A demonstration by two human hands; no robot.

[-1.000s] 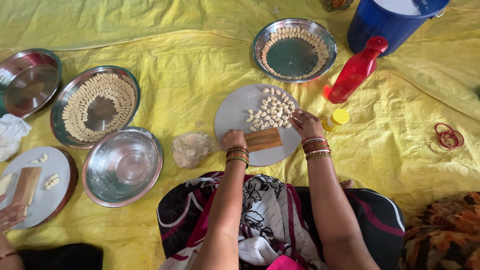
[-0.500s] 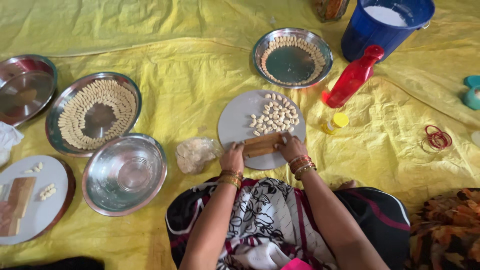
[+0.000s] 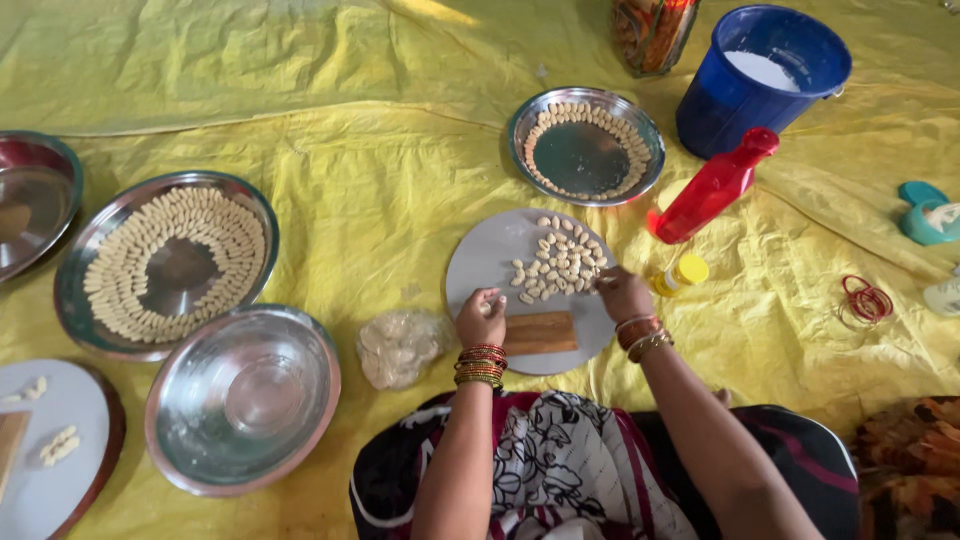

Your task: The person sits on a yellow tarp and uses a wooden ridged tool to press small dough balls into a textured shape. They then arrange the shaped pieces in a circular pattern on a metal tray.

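A round grey board (image 3: 478, 262) lies in front of me on the yellow sheet. On it sit a pile of small pale shaped dough pieces (image 3: 556, 266) and a ridged wooden block (image 3: 540, 333). My left hand (image 3: 480, 320) hovers just left of the block, fingers curled around what looks like a small pale bit of dough. My right hand (image 3: 623, 293) rests at the right edge of the pile with fingertips pinched together. Whether it holds a piece is hidden. Both wrists wear bangles.
A dough lump (image 3: 398, 346) lies left of the board. Around it are an empty steel bowl (image 3: 243, 398), two steel plates ringed with shaped pieces (image 3: 168, 262) (image 3: 585, 145), a red bottle (image 3: 712, 187), a small yellow-capped bottle (image 3: 683, 273), a blue bucket (image 3: 760, 75) and another grey board (image 3: 50, 460).
Both hands have come off the wooden block. My right hand has moved up to the pile of pieces, and my left has drawn back to the left.
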